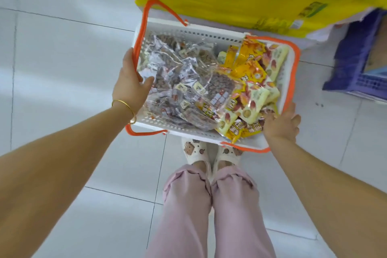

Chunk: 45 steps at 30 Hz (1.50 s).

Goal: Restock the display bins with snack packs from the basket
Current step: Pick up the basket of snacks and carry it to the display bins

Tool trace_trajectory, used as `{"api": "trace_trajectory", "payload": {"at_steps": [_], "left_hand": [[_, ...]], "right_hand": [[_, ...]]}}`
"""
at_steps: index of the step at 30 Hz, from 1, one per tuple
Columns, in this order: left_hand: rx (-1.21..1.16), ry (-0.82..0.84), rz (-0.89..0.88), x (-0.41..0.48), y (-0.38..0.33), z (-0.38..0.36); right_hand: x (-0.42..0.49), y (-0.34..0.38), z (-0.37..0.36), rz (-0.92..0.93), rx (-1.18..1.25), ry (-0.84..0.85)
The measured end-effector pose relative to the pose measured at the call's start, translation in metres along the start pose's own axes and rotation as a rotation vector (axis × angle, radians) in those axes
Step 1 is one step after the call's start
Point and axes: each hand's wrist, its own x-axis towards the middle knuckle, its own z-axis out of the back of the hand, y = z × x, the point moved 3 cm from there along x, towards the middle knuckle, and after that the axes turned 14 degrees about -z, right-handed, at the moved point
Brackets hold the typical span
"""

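At the left, the left hand point(128, 81) has its grip clamped on the left edge of the basket point(209, 34): the thumb lies inside over the clear snack packs point(184, 81) and the fingers go over the rim by the orange handle point(137, 54), out of our sight. The clear packs, holding something brown, fill the basket's left and middle, and the yellow snack packs point(249, 69) are heaped in its right part. At the near right corner, the right hand point(280, 126) grips the rim too, with some fingers curled inside against the yellow packs and the others outside. The basket covers the toes of the slippers point(194, 153), so we judge it is held just above the floor point(62, 48), though we cannot be sure. Well to the right sits a purple crate point(354, 54). We see no display bin plainly. We take this as the carrying step, with no pack yet out. Next, we think, the basket must be set down level by the bins and one hand freed to pick packs.
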Motion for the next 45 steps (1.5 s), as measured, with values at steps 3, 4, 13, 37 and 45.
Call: {"api": "trace_trajectory", "payload": {"at_steps": [3,4,13,37,45], "left_hand": [[0.009,-0.032,0.007,-0.003,-0.013,-0.006],[0.010,-0.041,0.013,-0.004,-0.014,-0.006],[-0.090,0.052,0.041,-0.006,-0.041,-0.007],[-0.225,0.425,-0.116,-0.058,-0.155,0.046],[-0.120,0.730,-0.471,-0.166,-0.291,0.053]], "right_hand": [[0.017,-0.013,-0.004,-0.062,0.080,0.125],[0.019,-0.015,-0.004,-0.069,0.125,0.146],[-0.036,0.013,0.023,0.200,0.551,0.196],[-0.190,-0.032,0.081,-0.004,0.643,-0.052],[-0.273,-0.188,0.137,-0.408,0.913,-0.188]]}}
